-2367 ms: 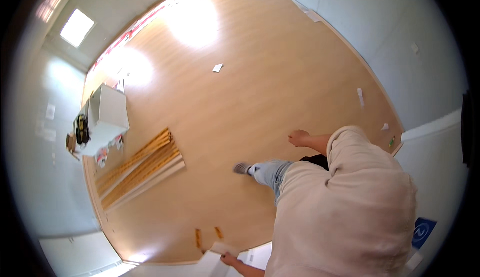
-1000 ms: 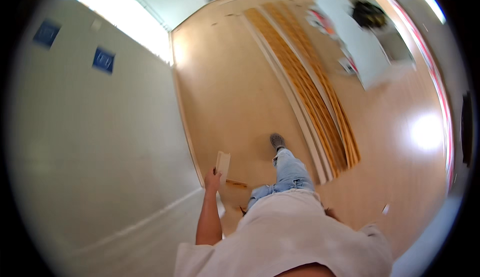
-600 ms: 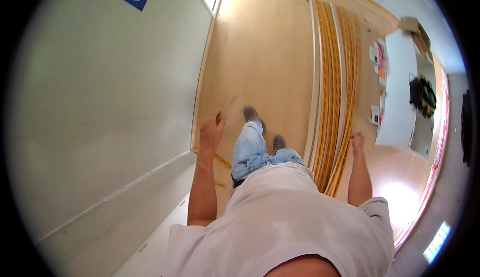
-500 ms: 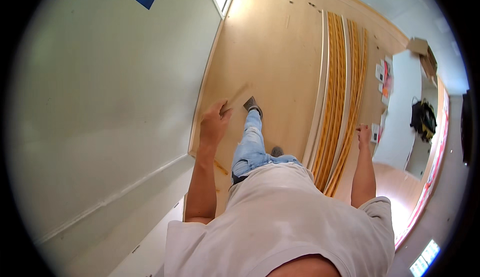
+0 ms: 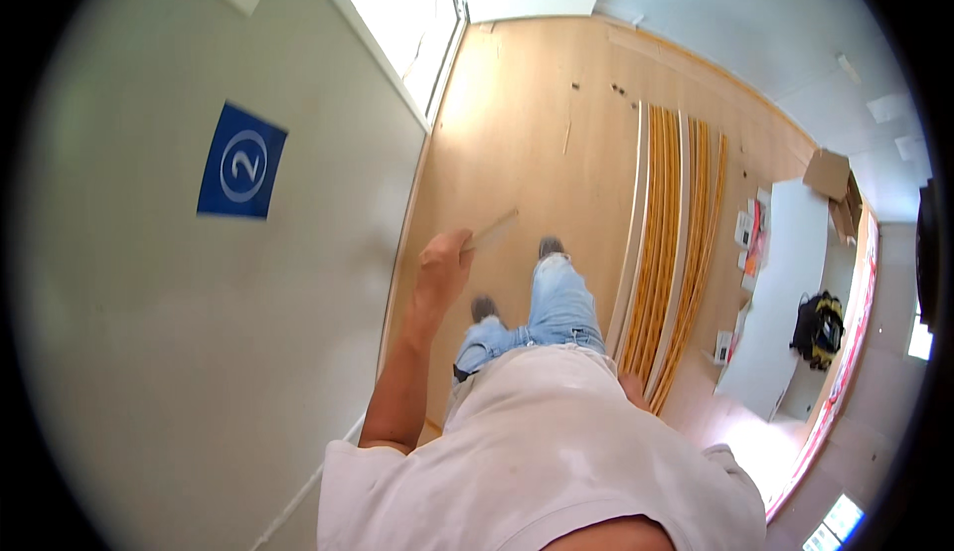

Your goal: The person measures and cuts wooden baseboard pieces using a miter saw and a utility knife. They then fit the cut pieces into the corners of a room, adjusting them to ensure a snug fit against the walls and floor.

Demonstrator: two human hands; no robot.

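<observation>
My left hand (image 5: 444, 271), raised in front of me near the wall on the left, is closed on a thin, straight, pale strip (image 5: 495, 227). The strip sticks out up and to the right over the floor; what it is made of I cannot tell. My right hand (image 5: 633, 390) shows only in part beside my shirt, low by the near ends of the long strips, and its fingers are hidden. Long yellow-brown patterned trim strips (image 5: 661, 253) lie side by side on the floor, with white strips (image 5: 637, 188) among them.
A pale wall (image 5: 318, 283) with a blue sign (image 5: 243, 163) runs along my left, up to a bright doorway (image 5: 407, 24). On the right are a white cabinet (image 5: 770, 303), a black-and-yellow bag (image 5: 819, 330), a cardboard box (image 5: 828, 175) and small packages (image 5: 752, 233). The floor (image 5: 537, 144) is wood-coloured.
I have stepped forward, and the view has tilted up to show more doorway and far wall. My right hand has swung from beside the packages in to my body. The left still holds the strip.
</observation>
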